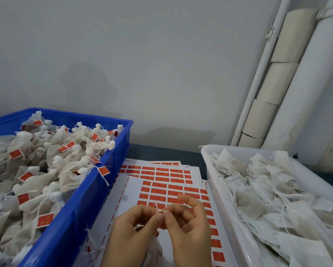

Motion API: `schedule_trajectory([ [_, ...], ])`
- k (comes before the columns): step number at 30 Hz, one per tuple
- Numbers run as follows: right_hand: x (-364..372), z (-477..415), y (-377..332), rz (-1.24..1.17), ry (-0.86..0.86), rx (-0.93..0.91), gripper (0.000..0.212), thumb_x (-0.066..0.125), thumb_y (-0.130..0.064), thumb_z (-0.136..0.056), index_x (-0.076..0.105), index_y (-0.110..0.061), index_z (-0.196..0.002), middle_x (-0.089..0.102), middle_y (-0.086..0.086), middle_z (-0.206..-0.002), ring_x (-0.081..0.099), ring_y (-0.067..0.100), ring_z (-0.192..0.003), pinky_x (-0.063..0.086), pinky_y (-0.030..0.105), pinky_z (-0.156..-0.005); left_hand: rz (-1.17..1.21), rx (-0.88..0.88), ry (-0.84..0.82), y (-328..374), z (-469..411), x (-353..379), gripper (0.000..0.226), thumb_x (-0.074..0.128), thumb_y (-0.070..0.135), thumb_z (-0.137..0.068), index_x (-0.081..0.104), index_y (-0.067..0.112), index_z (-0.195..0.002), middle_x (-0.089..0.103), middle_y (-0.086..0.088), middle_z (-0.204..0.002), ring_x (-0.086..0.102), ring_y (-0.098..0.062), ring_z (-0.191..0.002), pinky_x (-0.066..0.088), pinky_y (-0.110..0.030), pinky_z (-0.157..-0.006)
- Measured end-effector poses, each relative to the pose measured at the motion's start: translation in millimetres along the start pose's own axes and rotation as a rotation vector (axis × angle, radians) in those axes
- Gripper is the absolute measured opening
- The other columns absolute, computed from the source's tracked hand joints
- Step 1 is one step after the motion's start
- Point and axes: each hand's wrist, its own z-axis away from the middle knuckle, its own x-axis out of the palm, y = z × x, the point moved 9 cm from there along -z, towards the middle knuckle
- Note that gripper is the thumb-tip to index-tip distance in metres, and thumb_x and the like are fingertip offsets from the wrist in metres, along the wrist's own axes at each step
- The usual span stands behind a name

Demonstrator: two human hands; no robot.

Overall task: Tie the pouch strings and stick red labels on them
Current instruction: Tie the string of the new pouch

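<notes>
Left hand (130,230) and right hand (189,226) each grip the white pouch string (159,210) over red label sheets (161,182).

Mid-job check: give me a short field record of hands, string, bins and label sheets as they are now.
left hand: pinches the string
right hand: pinches the same string, opposite side
string: white, short end sticking up between fingertips
held pouch: below the hands, mostly hidden
blue bin: person's left, holds tied pouches with red labels
white bin: right, holds unlabelled pouches, strings loose
label sheets: between bins, under hands, partly used
</notes>
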Motion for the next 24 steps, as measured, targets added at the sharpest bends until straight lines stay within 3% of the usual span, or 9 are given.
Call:
schedule_trajectory([
  [5,13.7,2.1,2.4,0.074,-0.053,0.010,0.025,0.064,0.004,-0.080,0.051,-0.017,-0.083,0.069,-0.012,-0.075,0.066,0.001,-0.080,0.055,0.016,-0.070,-0.097,0.026,-0.002,1.8,-2.2,1.8,0.009,0.067,0.009,-0.079,0.061,0.011,-0.073,0.067,0.006,-0.067,0.064,-0.013,-0.065,0.049,-0.010,-0.056],
  [9,18.6,4.4,5.7,0.022,-0.069,0.042,0.025,0.060,0.013,-0.079,0.049,-0.009,-0.078,0.065,0.004,-0.069,0.066,0.009,-0.077,0.053,0.015,-0.065,-0.094,0.044,-0.031,6.2,-4.6,0.8,0.013,0.067,0.003,-0.079,0.059,0.008,-0.069,0.064,0.006,-0.060,0.063,-0.005,-0.062,0.046,-0.007,-0.054],
  [14,21.1,3.8,-1.9,-0.044,-0.162,0.020,0.025,0.064,0.015,-0.074,0.054,-0.005,-0.086,0.069,0.003,-0.069,0.068,0.015,-0.071,0.052,0.015,-0.058,0.001,-0.013,-0.098,5.5,-7.0,0.3,0.011,0.062,-0.003,-0.081,0.059,-0.002,-0.070,0.065,0.002,-0.055,0.063,-0.006,-0.058,0.047,-0.010,-0.051],
  [17,15.2,1.8,-2.4,-0.059,-0.113,0.022,0.025,0.065,0.016,-0.073,0.050,-0.003,-0.080,0.069,0.003,-0.067,0.068,0.018,-0.068,0.052,0.016,-0.056,-0.045,0.011,-0.081,5.9,-6.4,-0.6,0.011,0.064,-0.001,-0.081,0.060,0.001,-0.071,0.067,0.007,-0.059,0.064,-0.004,-0.062,0.047,-0.009,-0.054],
  [20,16.0,-4.5,-2.0,-0.097,-0.193,0.113,0.022,0.070,0.002,-0.076,0.054,-0.010,-0.087,0.072,-0.005,-0.072,0.070,0.013,-0.070,0.053,0.016,-0.057,-0.089,0.044,-0.055,7.7,-6.4,-6.9,0.009,0.065,0.001,-0.080,0.062,0.005,-0.073,0.068,0.012,-0.064,0.064,-0.006,-0.066,0.047,-0.008,-0.058],
  [22,30.1,-1.1,6.4,0.186,-0.353,0.134,0.021,0.072,-0.010,-0.075,0.061,-0.024,-0.087,0.069,-0.025,-0.070,0.067,0.002,-0.074,0.051,0.012,-0.061,-0.088,0.082,-0.021,10.6,-6.0,-13.7,0.009,0.065,0.000,-0.080,0.063,0.006,-0.073,0.068,0.014,-0.068,0.065,-0.008,-0.070,0.047,-0.008,-0.059],
  [24,30.5,2.6,10.1,0.518,-0.307,0.017,0.025,0.073,-0.006,-0.067,0.068,-0.029,-0.075,0.059,-0.026,-0.055,0.062,0.003,-0.067,0.049,0.012,-0.064,-0.046,0.094,-0.003,12.7,-4.4,-16.0,0.011,0.063,0.000,-0.081,0.063,0.007,-0.073,0.068,0.015,-0.069,0.065,-0.003,-0.072,0.047,-0.007,-0.055],
])
